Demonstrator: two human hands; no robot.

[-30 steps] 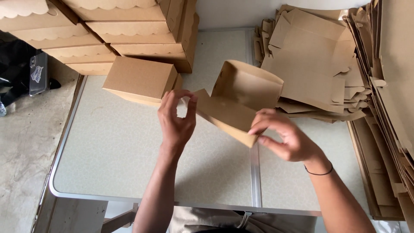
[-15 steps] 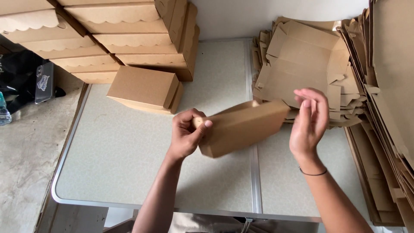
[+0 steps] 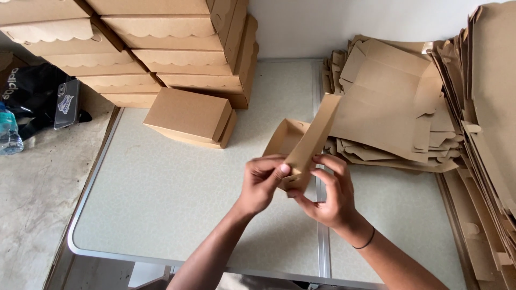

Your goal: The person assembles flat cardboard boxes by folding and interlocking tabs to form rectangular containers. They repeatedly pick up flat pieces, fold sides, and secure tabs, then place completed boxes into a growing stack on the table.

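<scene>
Clearly light, thin and creasable: kraft box (image 3: 301, 147) is pinched at its 6 o'clock corner by left hand (image 3: 262, 182) and right hand (image 3: 329, 192); best gripped along folds.

Plain brown box (image 3: 301, 145), speckled grey-green table (image 3: 161, 198)

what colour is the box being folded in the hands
Plain kraft brown, unprinted: the half-folded box held by both hands, seen in the head view.

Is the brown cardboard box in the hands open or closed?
Open. The brown cardboard box shows its hollow inside, its lid flap standing up, pinched by the left hand and right hand.
</scene>
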